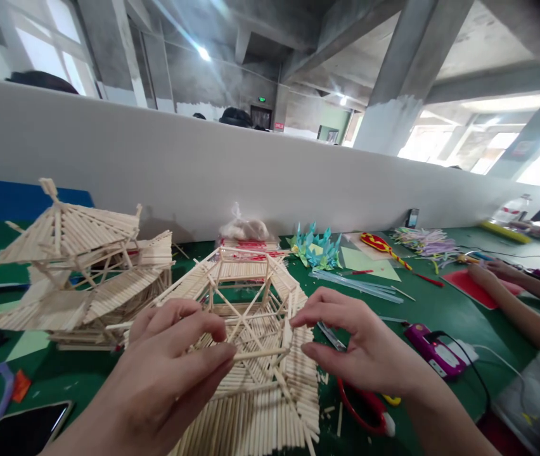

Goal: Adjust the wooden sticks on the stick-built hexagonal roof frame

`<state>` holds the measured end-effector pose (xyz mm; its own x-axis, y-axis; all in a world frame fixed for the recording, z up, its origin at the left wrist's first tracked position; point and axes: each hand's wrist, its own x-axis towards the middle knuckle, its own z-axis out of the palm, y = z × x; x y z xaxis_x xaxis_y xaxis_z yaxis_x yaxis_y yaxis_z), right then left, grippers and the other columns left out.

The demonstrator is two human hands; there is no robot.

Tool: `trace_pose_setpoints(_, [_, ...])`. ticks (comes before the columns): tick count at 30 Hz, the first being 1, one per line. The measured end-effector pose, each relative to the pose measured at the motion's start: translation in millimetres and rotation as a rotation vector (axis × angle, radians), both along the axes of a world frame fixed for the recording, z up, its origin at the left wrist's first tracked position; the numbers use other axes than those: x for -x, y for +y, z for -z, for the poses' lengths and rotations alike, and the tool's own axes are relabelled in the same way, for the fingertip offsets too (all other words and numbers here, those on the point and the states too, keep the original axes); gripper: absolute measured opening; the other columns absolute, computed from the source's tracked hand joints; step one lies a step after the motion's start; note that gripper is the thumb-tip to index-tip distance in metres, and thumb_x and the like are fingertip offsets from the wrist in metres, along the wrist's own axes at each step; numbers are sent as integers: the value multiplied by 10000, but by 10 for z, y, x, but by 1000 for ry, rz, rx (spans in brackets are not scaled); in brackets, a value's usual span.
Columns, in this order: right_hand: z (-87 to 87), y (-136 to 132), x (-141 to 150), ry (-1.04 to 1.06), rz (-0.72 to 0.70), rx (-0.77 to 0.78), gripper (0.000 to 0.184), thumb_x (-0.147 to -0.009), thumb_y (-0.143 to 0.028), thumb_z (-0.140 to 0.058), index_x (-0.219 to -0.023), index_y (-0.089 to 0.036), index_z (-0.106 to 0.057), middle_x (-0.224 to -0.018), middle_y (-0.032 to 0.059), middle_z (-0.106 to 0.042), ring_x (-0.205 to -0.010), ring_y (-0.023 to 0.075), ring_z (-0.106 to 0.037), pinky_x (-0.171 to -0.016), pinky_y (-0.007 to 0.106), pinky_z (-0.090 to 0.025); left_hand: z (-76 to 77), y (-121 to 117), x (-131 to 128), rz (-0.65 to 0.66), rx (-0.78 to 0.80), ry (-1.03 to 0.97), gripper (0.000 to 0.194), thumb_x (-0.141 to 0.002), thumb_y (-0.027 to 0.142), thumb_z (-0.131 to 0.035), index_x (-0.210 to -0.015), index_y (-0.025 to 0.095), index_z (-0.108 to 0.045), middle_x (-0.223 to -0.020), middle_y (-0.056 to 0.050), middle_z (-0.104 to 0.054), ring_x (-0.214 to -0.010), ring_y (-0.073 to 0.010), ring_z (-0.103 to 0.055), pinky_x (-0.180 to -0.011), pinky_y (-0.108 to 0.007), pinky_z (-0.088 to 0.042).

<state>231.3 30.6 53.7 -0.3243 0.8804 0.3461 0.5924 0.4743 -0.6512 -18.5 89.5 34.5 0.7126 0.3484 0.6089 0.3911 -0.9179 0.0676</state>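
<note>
My left hand (170, 361) pinches one end of a thin wooden stick (260, 354) and holds it level over a pagoda-like model of glued sticks (246, 316) on the green table (422, 310). On the other side, my right hand (350, 345) curls its fingers against the model's right edge, close to the stick's far end. I cannot tell whether the right fingers grip a part. A second, finished stick model (75, 272) stands to the left.
A dark phone (23, 430) lies at the front left. Red-handled scissors (365, 405) and a purple glue gun (434, 351) lie at the right. Blue paper flowers (317, 247), paper strips and another person's forearms (517, 297) are farther right. A white partition (251, 171) runs behind.
</note>
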Motion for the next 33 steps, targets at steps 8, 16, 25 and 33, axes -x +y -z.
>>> trace_pose_setpoints(8, [81,-9,43,-74,-8,-18,277,-755,-212,-646,-1031,-223,-624,-930,14,-525,-849,126,-518,-757,265,-433,53,-6,-5,-5,39,-66,196,-822,114,-480,-884,261,-594,-849,-6,-573,-877,-224,-398,-744,-384,-283])
trace_pose_setpoints(16, [87,2,84,-96,-8,-33,206,-771,-191,-623,-976,-200,-646,-880,11,-519,-822,123,-505,-726,253,-420,68,1,-13,-12,31,-87,187,-821,127,-488,-874,266,-601,-847,1,-578,-882,-224,-406,-741,-385,-282])
trace_pose_setpoints(25, [95,24,78,-108,-21,-25,182,-780,-195,-617,-960,-204,-635,-890,7,-518,-826,121,-502,-726,253,-415,80,5,-2,12,44,-98,212,-831,114,-482,-909,276,-594,-845,2,-574,-869,-215,-412,-757,-401,-289])
trace_pose_setpoints(33, [81,36,76,-110,-26,-23,171,-788,-206,-609,-958,-211,-628,-890,6,-518,-827,124,-503,-725,257,-417,74,-2,-22,7,41,-129,193,-838,115,-483,-874,265,-600,-826,10,-593,-849,-198,-429,-746,-387,-304])
